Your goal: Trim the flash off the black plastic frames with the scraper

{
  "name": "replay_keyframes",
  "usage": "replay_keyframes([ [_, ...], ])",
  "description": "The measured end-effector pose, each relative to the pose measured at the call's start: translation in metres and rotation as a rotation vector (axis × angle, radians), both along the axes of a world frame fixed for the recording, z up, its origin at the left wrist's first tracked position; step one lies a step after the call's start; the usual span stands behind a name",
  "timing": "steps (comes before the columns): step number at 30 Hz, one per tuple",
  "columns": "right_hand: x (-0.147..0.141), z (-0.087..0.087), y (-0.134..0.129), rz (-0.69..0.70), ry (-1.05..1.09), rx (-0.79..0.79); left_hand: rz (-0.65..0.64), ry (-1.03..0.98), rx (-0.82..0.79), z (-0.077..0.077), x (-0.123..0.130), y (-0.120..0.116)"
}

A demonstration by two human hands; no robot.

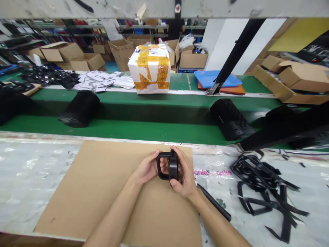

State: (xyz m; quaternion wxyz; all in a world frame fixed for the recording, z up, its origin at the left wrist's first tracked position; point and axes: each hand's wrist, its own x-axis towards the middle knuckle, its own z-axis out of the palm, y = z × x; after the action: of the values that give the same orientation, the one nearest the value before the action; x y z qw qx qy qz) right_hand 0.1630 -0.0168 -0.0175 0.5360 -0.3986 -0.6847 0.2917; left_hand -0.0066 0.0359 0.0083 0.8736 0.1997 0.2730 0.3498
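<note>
Both of my hands hold a black plastic part, a round ring-like body with a squared handle loop (163, 155), above a brown cardboard sheet (108, 185). My left hand (149, 167) is closed on the loop side, with its fingers partly behind and through the opening. On the other side, my right hand (185, 175) grips the round body between thumb and fingers. Beside my right forearm lies a black rod-like piece (214, 202), partly hidden by the arm. A tangle of black straps (267, 185) rests on the table to the right.
Black cylindrical units (81, 108) lie along the green conveyor (154, 132), one more (230, 120) at right. Behind stand a taped white box (149, 70), white paper pieces (96, 79), a blue tray (217, 79) and cardboard boxes. A black post (238, 51) slants down at right.
</note>
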Motion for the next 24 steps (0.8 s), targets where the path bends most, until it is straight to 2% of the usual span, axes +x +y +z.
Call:
replay_keyframes([
  [6,-0.001,-0.001,0.0,0.008,0.001,0.006,0.004,-0.06,-0.042,0.006,0.003,-0.004],
  [11,-0.002,-0.006,-0.001,0.039,0.028,0.023,-0.006,-0.03,0.008,0.012,0.002,-0.006],
  [14,-0.002,-0.007,-0.002,0.04,0.049,-0.028,0.031,0.008,0.045,0.015,0.004,-0.007],
  [19,-0.002,-0.006,-0.002,-0.018,0.241,-0.163,0.095,0.188,0.21,0.007,0.014,-0.01],
  [24,-0.003,-0.007,-0.001,-0.134,0.34,-0.169,0.16,0.488,0.364,-0.004,0.02,-0.014],
])
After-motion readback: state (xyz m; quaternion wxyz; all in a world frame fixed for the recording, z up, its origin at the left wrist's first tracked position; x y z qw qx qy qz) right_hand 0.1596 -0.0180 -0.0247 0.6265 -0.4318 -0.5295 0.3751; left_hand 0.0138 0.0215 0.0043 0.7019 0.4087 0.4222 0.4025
